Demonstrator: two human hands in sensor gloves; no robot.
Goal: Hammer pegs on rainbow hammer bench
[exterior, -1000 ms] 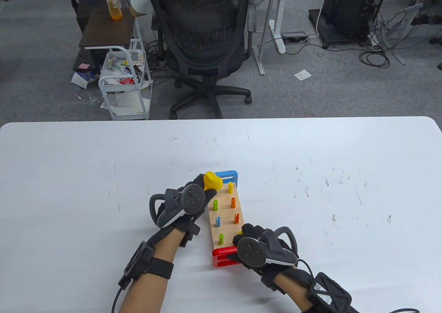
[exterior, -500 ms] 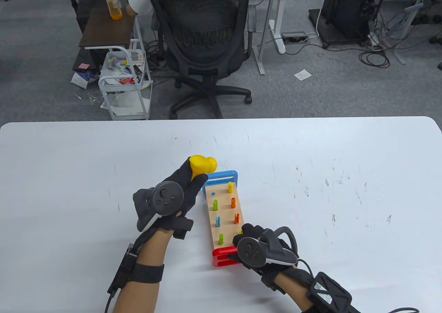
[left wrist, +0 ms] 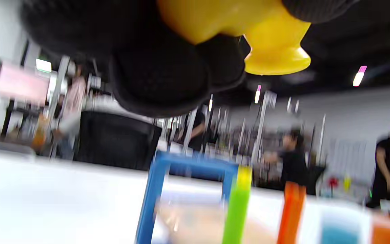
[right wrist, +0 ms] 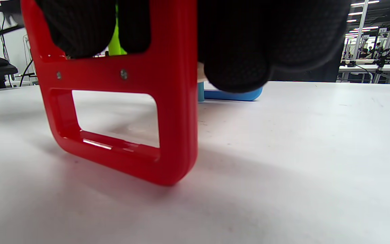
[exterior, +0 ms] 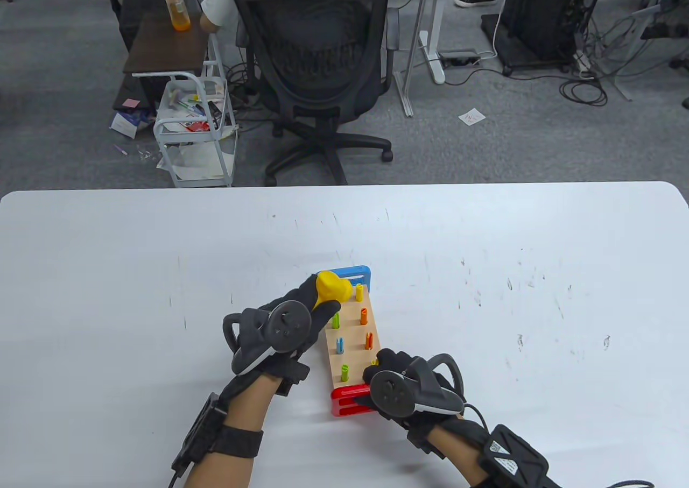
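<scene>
A white table (exterior: 107,273) carries one toy bench (exterior: 352,342), a wooden board set between two plastic end frames, one blue frame (exterior: 359,273) at the far end and one red frame (exterior: 347,402) at the near end. Two gloved hands work on it. The right hand (exterior: 401,383) grips the near end of the bench; in the right wrist view its fingers (right wrist: 235,51) wrap over the top bar of the red frame, pressed close together. The left hand (exterior: 285,326) holds one yellow hammer (exterior: 331,290), fingers curled tight round its handle, the head sitting over the far left corner of the board, just short of the blue frame. Six pegs stand up from the board in the table view: one yellow peg (exterior: 359,292), two green pegs (exterior: 336,320), two orange pegs (exterior: 364,316) and one blue peg (exterior: 339,345). Whether the hammer head touches anything beneath it cannot be told.
</scene>
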